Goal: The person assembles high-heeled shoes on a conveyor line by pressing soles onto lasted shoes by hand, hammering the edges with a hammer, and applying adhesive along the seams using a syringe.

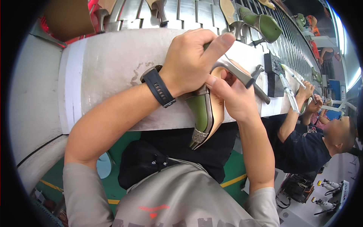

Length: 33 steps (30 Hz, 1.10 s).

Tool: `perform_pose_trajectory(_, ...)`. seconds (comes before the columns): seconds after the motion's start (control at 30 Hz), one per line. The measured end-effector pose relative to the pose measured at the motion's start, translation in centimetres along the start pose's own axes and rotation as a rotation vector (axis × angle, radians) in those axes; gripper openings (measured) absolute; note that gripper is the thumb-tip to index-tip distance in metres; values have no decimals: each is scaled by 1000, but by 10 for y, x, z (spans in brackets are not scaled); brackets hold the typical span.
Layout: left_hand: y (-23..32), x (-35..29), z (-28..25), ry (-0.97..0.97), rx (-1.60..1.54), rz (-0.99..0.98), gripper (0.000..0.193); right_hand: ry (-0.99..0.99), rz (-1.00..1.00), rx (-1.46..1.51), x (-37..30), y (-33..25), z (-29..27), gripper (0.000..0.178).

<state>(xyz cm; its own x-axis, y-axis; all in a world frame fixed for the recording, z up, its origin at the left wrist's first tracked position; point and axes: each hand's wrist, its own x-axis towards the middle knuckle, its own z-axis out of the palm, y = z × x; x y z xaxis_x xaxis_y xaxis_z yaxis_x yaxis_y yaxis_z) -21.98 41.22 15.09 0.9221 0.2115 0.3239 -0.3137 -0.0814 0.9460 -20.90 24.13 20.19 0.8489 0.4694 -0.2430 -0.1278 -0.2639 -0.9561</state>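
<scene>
A green high-heeled shoe (pixel 200 112) is held over the front edge of the bench, its toe pointing down toward me and its tan sole turned to the right. A glittery band crosses near the toe. My left hand (pixel 192 62), a black watch on its wrist, grips the back part of the shoe, thumb stretched out above the metallic heel (pixel 235 70). My right hand (pixel 237 99) closes around the sole under the heel, its thumb against the shoe's side; some of its fingertips are hidden. To the right of this hand lies a hammer (pixel 261 92).
A black block (pixel 273 75) holding syringe-like tubes (pixel 288 92) stands at the right of the pale bench (pixel 109 75). Beyond, a slatted metal conveyor (pixel 189 13) carries several shoes, including a green one (pixel 266 28). A co-worker (pixel 308 142) works at the right.
</scene>
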Motion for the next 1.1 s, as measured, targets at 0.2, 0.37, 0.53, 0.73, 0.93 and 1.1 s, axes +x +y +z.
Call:
perform_pose_trajectory(0.2,8,-40,-51,54,-5,-97,52,-74,-297,-650,-4,-39,4,49)
perform_pose_trajectory(0.37,54,-89,-73,-270,452,191,80,-86,-666,-994,-39,-28,0,40)
perform_pose_trajectory(0.53,58,-91,-73,-385,515,169,78,157,-898,-949,-65,8,18,36)
perform_pose_trajectory(0.73,44,-92,-69,-352,485,265,74,70,-760,-815,-63,-2,24,30)
perform_pose_trajectory(0.93,48,-92,-66,-401,596,368,62,13,-742,-752,-65,4,22,26)
perform_pose_trajectory(1.1,44,-92,-62,-369,616,414,61,-6,-757,-768,-62,4,18,26)
